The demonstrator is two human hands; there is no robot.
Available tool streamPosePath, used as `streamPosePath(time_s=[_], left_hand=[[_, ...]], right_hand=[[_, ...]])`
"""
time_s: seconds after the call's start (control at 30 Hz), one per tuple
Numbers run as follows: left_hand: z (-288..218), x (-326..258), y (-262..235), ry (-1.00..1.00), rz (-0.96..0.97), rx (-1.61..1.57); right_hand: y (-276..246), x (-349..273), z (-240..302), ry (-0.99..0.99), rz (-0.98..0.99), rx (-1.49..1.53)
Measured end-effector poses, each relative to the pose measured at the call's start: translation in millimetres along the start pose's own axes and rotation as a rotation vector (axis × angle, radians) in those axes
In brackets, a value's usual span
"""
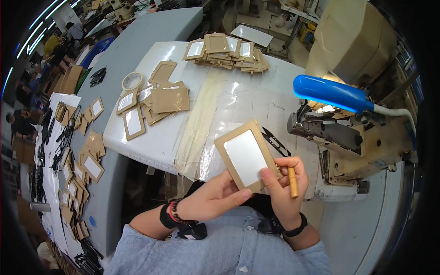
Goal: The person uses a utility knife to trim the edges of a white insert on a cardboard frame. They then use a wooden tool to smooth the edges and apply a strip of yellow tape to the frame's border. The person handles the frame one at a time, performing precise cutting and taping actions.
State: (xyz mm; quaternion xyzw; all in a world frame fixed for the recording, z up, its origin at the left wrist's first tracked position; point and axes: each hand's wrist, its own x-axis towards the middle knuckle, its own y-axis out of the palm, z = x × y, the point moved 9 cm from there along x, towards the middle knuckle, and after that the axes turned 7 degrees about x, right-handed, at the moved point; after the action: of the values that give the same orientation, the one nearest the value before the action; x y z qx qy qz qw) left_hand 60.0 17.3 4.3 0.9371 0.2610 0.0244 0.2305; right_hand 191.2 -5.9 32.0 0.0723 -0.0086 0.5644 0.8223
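Over the near edge of the white table I hold a tan card holder point(245, 153) with a white clear-covered window, tilted up toward me. My left hand point(213, 197) grips its lower left edge, thumb across the bottom corner. My right hand point(285, 190) pinches its lower right side with the thumb on the window's edge. Tucked in the right fingers is a short rod point(293, 182), round and wooden-looking; its working end, if any, is hidden. Just beyond the right hand lies a pair of black thread snips point(275, 141), partly behind the holder.
A sewing machine point(348, 151) with a blue lamp point(327, 91) stands close on the right. Piles of tan card holders point(170, 100) lie at left and at the far edge point(217, 43). A tape roll point(132, 81) sits by the left pile. More holders point(93, 167) cover the grey side table point(112, 183).
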Motion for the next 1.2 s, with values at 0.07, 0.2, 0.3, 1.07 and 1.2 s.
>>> streamPosePath(time_s=[0.07, 0.2, 0.3, 1.07, 1.2], left_hand=[[3.7, 3.3, -2.9, -0.067, -0.047, -0.009], [-3.8, 5.1, -12.9, -0.099, -0.11, -0.027], [1.7, 5.2, -9.1, -0.161, -0.034, -0.009], [19.9, 1.4, 13.2, -0.197, 0.093, 0.138], [20.2, 1.9, 14.0, -0.2, 0.093, 0.16]], right_hand=[[1.6, -3.6, 3.1, -0.143, 0.021, -0.146], [-24.1, -3.1, 29.8, -0.456, -0.008, -0.491], [-31.6, -5.7, 33.6, -0.358, 0.192, -0.234], [22.0, -33.6, 52.5, -0.565, 0.307, -0.861], [21.6, -31.8, 55.1, -0.591, 0.287, -0.891]])
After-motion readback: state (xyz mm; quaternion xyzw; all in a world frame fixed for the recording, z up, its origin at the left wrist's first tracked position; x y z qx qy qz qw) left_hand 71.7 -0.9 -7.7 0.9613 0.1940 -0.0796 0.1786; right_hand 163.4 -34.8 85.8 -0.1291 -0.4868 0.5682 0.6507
